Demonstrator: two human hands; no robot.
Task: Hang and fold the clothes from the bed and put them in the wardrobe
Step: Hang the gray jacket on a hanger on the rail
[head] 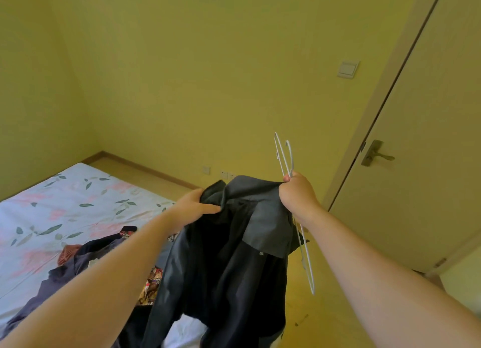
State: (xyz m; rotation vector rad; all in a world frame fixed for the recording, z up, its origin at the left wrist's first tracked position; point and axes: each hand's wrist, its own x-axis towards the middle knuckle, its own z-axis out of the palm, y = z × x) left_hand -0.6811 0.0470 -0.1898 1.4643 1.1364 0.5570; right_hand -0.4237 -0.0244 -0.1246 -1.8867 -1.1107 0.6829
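Now up: dark grey cloth shirt (234, 248) | left hand (194, 207) pinching it | right hand (296, 191) gripping it plus thin white wire hanger (284, 155) | risk: dropping hanger, fist too full

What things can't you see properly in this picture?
Head view:
- The wardrobe: not in the picture at all.
- The white hanger: its middle is hidden by the right hand and the dark shirt; one hanger or two, unclear.
- The dark shirt: its bottom is cut off by the lower edge.
- The clothes pile on the bed: partly behind the left arm and the shirt, so no counting them.
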